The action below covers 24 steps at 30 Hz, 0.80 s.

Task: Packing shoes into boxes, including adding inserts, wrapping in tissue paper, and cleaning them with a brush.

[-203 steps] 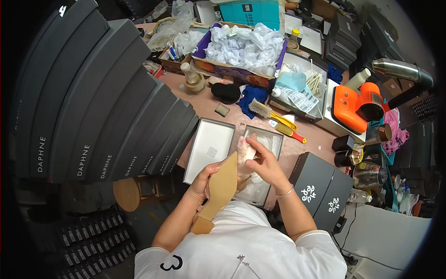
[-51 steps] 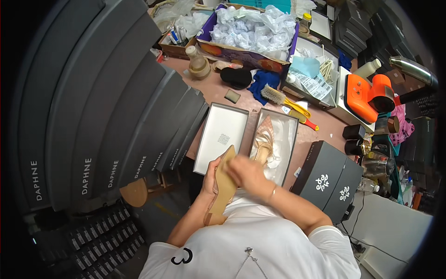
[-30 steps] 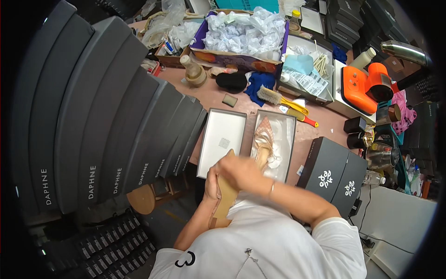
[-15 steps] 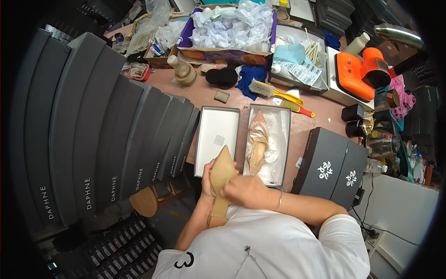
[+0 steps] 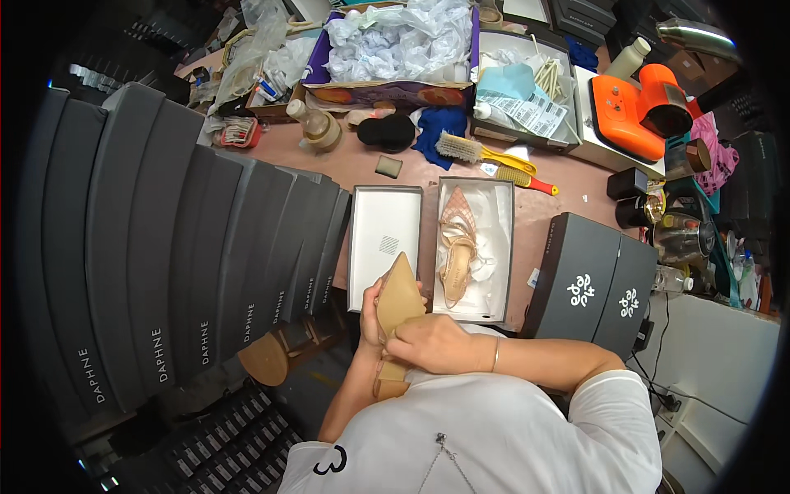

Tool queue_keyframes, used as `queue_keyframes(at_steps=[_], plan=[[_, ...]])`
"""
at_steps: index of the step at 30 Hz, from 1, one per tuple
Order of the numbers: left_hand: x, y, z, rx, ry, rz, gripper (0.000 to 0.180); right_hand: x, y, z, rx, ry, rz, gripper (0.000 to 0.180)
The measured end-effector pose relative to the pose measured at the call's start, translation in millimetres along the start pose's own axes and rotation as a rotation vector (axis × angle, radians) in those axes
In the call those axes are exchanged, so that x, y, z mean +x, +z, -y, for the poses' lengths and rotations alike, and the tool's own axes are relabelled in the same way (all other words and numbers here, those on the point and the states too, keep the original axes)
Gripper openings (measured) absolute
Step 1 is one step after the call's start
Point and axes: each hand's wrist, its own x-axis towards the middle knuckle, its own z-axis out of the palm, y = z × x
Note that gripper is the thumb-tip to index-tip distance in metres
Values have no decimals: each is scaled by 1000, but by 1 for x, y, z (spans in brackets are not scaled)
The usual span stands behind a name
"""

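Observation:
A beige pointed-toe shoe (image 5: 401,290) is held close to my chest, sole up, with its toe pointing away and its block heel toward me. My left hand (image 5: 369,319) wraps round it from the left, fingertips showing at its right edge. My right hand (image 5: 440,344) rests on the middle of the sole with its fingers curled in. Whatever those fingers pinch, if anything, is hidden. Beyond my hands, a pink and gold pointed shoe (image 5: 458,212) lies on white tissue in an open shoebox (image 5: 509,247). The box lid (image 5: 383,214) lies to its left, inside up.
Tall rows of dark shoeboxes (image 5: 193,272) fill the left. Two dark shoeboxes (image 5: 568,284) stand at right. Farther back are brushes (image 5: 494,155), a blue cloth (image 5: 436,136), a bottle (image 5: 317,128), a carton of crumpled tissue (image 5: 395,49) and an orange device (image 5: 629,115).
My right hand, blurred earlier, now shows sharply and sits slightly lower on the sole. The shoe stays in my left hand. The whole view has shifted slightly.

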Motion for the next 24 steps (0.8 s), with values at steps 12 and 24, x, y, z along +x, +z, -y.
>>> queue_keyframes(at_steps=[12,24], plan=[[5,-3,3,-30,85,-7,51,25,-3,-18,-17,192,-53,17],[0,-3,-2,36,128,18,53,46,-1,-11,-125,127,-10,11]])
